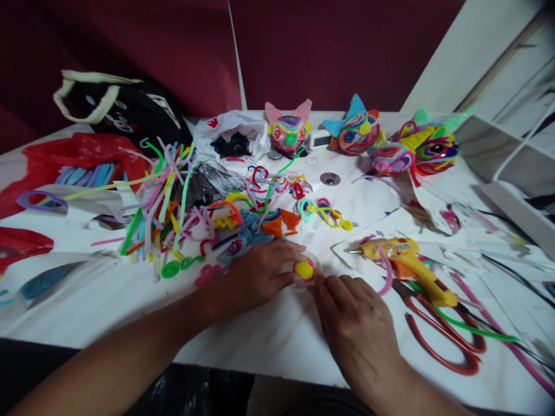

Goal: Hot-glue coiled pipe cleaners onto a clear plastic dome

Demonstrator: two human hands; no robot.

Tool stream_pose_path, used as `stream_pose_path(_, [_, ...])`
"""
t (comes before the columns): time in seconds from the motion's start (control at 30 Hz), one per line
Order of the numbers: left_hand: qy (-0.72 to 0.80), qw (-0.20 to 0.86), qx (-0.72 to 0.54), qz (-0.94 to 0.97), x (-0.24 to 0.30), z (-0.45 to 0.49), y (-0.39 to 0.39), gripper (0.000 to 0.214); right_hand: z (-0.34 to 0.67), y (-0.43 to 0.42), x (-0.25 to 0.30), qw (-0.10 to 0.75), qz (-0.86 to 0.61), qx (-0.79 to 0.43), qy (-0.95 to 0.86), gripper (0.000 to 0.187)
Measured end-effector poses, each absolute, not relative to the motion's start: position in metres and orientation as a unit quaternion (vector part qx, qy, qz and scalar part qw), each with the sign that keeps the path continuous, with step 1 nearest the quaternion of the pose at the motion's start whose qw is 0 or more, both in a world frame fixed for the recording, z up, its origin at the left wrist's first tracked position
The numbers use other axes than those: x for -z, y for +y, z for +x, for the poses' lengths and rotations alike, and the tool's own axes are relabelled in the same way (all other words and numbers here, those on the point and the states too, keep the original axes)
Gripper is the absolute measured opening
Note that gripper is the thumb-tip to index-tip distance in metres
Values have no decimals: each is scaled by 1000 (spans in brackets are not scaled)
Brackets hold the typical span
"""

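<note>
Between my two hands, low over the front of the white table, is a small round coil (304, 269) of yellow pipe cleaner with a pink rim. It seems to sit on a clear, see-through piece whose shape I cannot make out fully. The fingers of my left hand (260, 273) pinch its left side. My right hand (358, 318) is closed at its right edge, fingertips partly hidden. To the right lie a yellow hot glue gun (410, 266) and red-handled scissors (446, 332). A blue pipe-cleaner piece (251, 228) lies just beyond my left hand.
Loose pipe cleaners (165, 202) heap at the left beside a red plastic bag (87, 150). At the back stand several decorated heads with ears, one a pink-eared head (289, 130). A black bag (125, 112) leans at the back left. Cords (515, 274) run along the right.
</note>
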State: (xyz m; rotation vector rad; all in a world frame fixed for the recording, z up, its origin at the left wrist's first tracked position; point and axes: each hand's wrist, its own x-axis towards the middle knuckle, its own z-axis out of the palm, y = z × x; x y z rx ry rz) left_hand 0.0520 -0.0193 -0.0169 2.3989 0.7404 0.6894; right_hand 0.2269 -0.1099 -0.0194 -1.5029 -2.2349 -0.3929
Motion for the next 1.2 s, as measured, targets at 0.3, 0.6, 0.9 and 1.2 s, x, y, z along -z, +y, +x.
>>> stream_pose_path(0.3, [318,186,-269,890,18,62,-41,28,248,-95,7,182,-505,102,-837,13])
stream_pose_path(0.6, [326,182,-281,884,19,62,-40,25,233,-107,14,218,-543,112,-803,21])
stream_pose_path(0.9, [325,171,-292,883,21,62,-41,23,220,-115,23,206,-562,138,-789,23])
stream_pose_path(1.2, [326,165,-277,889,19,62,-41,24,222,-122,25,210,-562,132,-789,26])
